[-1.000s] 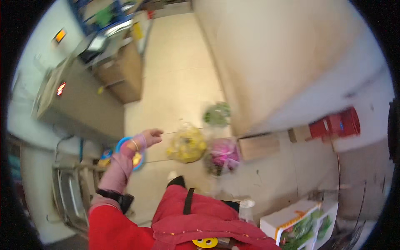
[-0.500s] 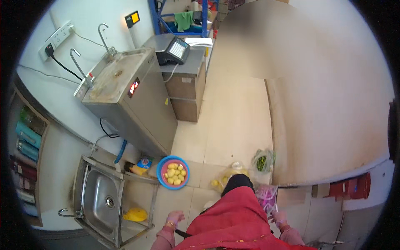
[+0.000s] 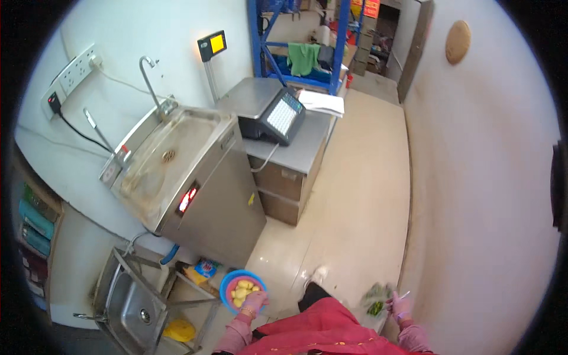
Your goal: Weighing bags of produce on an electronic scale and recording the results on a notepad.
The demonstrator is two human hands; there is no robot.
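My left hand [image 3: 255,300] hangs in front of the right rim of a blue basin [image 3: 222,290]. Its fingers are loosely stretched, with nothing visible in them. Inside the basin, a pink inner container holds several yellowish peeled potatoes [image 3: 241,293]. My right hand [image 3: 402,307], seemingly in a thin clear glove, is closed on a slim whitish stick-like thing [image 3: 404,294]; its kind is too small to make out. Beside that hand, a clear plastic bag [image 3: 374,291] with green vegetables [image 3: 375,308] rests on the floor. Whether the hand touches the bag is unclear.
A steel sink [image 3: 131,305] on a metal frame stands at the lower left, with a yellow object [image 3: 179,330] under it. Ahead is a steel water dispenser [image 3: 207,189], then a counter with a scale [image 3: 278,118]. A white wall [image 3: 473,195] bounds the right side.
My view has tilted up and shifted forward, showing more of the passage. My body has moved ahead, and the left hand now overlaps the basin. The pink bag by my right hand is out of sight.
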